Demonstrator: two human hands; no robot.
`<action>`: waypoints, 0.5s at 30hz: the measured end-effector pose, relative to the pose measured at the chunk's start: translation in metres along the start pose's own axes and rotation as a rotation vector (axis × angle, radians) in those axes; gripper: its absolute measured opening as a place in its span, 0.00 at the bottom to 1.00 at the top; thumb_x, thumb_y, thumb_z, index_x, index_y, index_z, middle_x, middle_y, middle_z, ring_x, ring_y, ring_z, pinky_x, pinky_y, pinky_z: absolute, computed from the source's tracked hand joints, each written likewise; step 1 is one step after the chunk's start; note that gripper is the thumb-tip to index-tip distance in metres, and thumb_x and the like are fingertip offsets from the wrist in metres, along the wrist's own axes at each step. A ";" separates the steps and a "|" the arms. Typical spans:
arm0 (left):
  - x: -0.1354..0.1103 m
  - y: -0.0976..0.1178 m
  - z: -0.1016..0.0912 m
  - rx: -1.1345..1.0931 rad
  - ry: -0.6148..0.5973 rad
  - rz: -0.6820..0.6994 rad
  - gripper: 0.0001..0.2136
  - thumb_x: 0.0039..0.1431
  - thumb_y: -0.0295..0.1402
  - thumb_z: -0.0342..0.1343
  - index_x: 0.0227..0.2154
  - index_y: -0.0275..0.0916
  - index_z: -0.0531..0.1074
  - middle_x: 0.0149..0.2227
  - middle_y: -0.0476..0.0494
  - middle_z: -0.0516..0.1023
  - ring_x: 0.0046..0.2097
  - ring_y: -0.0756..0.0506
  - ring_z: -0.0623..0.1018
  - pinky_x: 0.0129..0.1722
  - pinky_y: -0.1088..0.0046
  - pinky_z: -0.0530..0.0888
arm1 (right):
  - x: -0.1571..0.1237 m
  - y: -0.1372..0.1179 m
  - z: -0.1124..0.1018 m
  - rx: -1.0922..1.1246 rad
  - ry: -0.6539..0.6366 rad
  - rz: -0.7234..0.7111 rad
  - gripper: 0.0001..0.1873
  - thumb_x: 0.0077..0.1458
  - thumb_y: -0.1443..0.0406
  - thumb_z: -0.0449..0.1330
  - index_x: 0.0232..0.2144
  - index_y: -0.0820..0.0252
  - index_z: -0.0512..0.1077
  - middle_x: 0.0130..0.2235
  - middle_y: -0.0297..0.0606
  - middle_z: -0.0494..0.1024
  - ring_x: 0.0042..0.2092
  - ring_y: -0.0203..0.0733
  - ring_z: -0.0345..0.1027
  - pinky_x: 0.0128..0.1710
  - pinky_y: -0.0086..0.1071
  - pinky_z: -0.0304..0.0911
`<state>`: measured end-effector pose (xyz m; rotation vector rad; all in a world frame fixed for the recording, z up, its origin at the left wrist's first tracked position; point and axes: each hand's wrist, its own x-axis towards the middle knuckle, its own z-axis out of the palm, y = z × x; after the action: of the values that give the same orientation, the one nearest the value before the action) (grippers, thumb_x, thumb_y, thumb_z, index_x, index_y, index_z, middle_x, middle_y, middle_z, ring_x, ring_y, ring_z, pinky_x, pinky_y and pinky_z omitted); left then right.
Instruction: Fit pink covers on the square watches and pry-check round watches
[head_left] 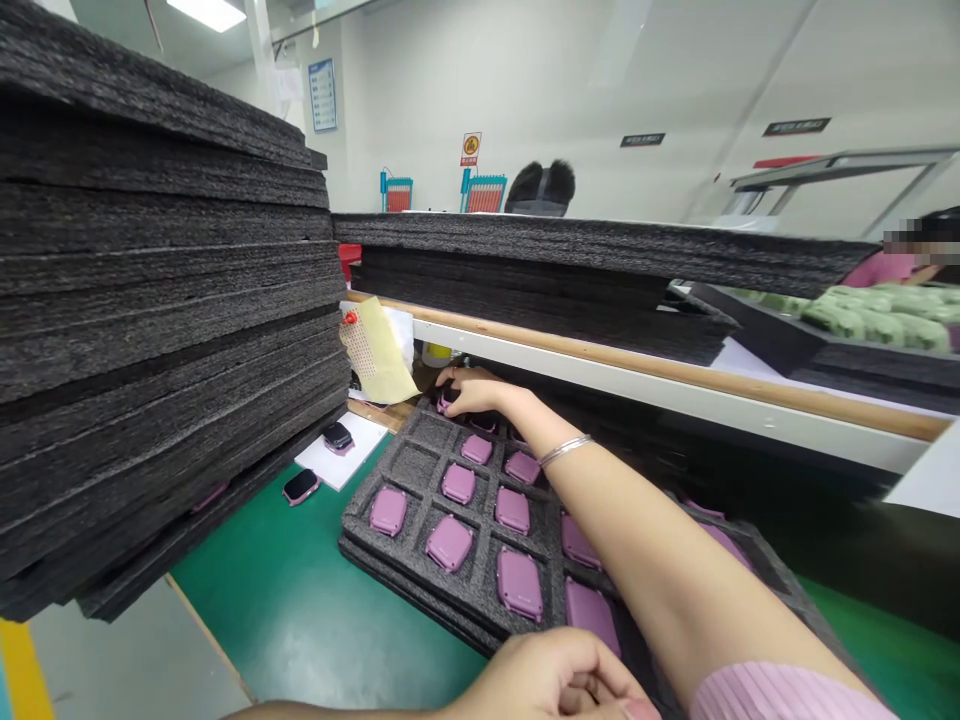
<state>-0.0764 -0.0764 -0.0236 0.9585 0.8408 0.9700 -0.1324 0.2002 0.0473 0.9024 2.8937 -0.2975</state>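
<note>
My right hand point(472, 388) reaches to the far left corner of a black foam tray point(409, 465). Its fingers are closed around a pink-purple watch case point(444, 402), which they partly cover. At the tray's near edge, my left hand point(559, 672) is curled closed, and I see nothing in its fingers. Purple watch cases point(519, 583) lie back up in several tray pockets; one pocket point(412, 470) near the left side holds none. My right forearm hides part of the tray.
Stacked foam trays point(172, 270) rise high at the left. A shelf point(600, 372) carrying more foam crosses behind the tray. Two dark-screened watches point(301, 487) lie left, one on white paper point(364, 450). Green pieces point(877, 318) sit at right, near a person partly in view.
</note>
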 end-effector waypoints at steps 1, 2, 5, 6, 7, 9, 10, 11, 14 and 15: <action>-0.001 0.002 0.000 0.057 0.029 0.012 0.29 0.46 0.62 0.61 0.30 0.36 0.70 0.29 0.40 0.77 0.29 0.50 0.72 0.30 0.74 0.68 | -0.005 0.004 -0.004 -0.002 -0.002 0.009 0.19 0.65 0.59 0.60 0.55 0.58 0.69 0.57 0.44 0.72 0.53 0.48 0.71 0.51 0.47 0.70; -0.003 0.004 0.000 0.114 0.051 0.029 0.25 0.49 0.56 0.61 0.31 0.35 0.71 0.30 0.40 0.78 0.28 0.50 0.72 0.29 0.75 0.68 | -0.010 0.008 -0.009 -0.007 -0.013 0.023 0.18 0.65 0.59 0.60 0.55 0.58 0.69 0.57 0.44 0.72 0.53 0.48 0.71 0.51 0.47 0.70; -0.008 0.008 -0.001 0.248 0.045 0.102 0.13 0.52 0.41 0.61 0.32 0.35 0.74 0.31 0.40 0.80 0.30 0.50 0.73 0.29 0.76 0.70 | -0.023 0.016 -0.015 -0.019 -0.104 0.089 0.17 0.65 0.59 0.60 0.53 0.59 0.71 0.54 0.43 0.74 0.51 0.46 0.72 0.49 0.46 0.71; -0.009 0.008 -0.001 0.268 0.026 0.127 0.11 0.52 0.39 0.60 0.32 0.35 0.75 0.32 0.40 0.80 0.30 0.49 0.73 0.30 0.76 0.70 | -0.026 0.017 -0.014 -0.018 -0.142 0.112 0.17 0.65 0.59 0.60 0.53 0.60 0.71 0.53 0.43 0.74 0.49 0.46 0.73 0.48 0.45 0.72; -0.009 0.008 -0.002 0.275 0.004 0.147 0.11 0.52 0.38 0.60 0.33 0.35 0.75 0.32 0.40 0.80 0.31 0.49 0.74 0.31 0.76 0.71 | -0.029 0.016 -0.013 -0.016 -0.174 0.134 0.17 0.65 0.59 0.61 0.52 0.61 0.71 0.52 0.43 0.75 0.48 0.45 0.73 0.47 0.44 0.73; -0.009 0.007 -0.002 0.273 -0.021 0.168 0.10 0.52 0.36 0.60 0.34 0.34 0.76 0.33 0.41 0.81 0.32 0.49 0.75 0.33 0.75 0.72 | -0.032 0.013 -0.008 -0.012 -0.202 0.171 0.16 0.65 0.59 0.60 0.52 0.61 0.71 0.52 0.42 0.75 0.47 0.45 0.74 0.46 0.43 0.73; -0.009 0.007 -0.003 0.276 -0.017 0.167 0.10 0.52 0.35 0.59 0.34 0.34 0.77 0.33 0.41 0.81 0.32 0.49 0.76 0.34 0.75 0.72 | -0.033 0.012 -0.006 -0.012 -0.198 0.182 0.16 0.65 0.59 0.60 0.51 0.60 0.72 0.52 0.42 0.75 0.48 0.45 0.73 0.47 0.43 0.73; -0.008 0.007 -0.003 0.285 -0.002 0.159 0.10 0.52 0.34 0.59 0.34 0.34 0.77 0.32 0.41 0.81 0.32 0.49 0.75 0.33 0.74 0.72 | -0.035 0.011 -0.005 -0.014 -0.187 0.190 0.16 0.65 0.59 0.60 0.51 0.60 0.72 0.52 0.42 0.75 0.49 0.45 0.73 0.48 0.44 0.72; -0.008 0.008 -0.002 0.319 0.067 0.136 0.08 0.51 0.31 0.58 0.33 0.33 0.77 0.31 0.41 0.81 0.30 0.49 0.74 0.32 0.75 0.71 | -0.043 0.016 -0.010 -0.016 -0.149 0.200 0.16 0.65 0.59 0.60 0.52 0.60 0.72 0.54 0.43 0.74 0.51 0.47 0.72 0.50 0.45 0.71; -0.008 0.009 -0.002 0.325 0.073 0.137 0.08 0.51 0.31 0.58 0.33 0.33 0.77 0.31 0.41 0.81 0.30 0.49 0.74 0.32 0.75 0.70 | -0.047 0.019 -0.013 -0.017 -0.143 0.205 0.17 0.65 0.59 0.60 0.53 0.60 0.71 0.55 0.43 0.74 0.51 0.47 0.72 0.50 0.46 0.71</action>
<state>-0.0835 -0.0811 -0.0150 1.2783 1.0253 1.0076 -0.0829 0.1923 0.0636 1.1154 2.6437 -0.3051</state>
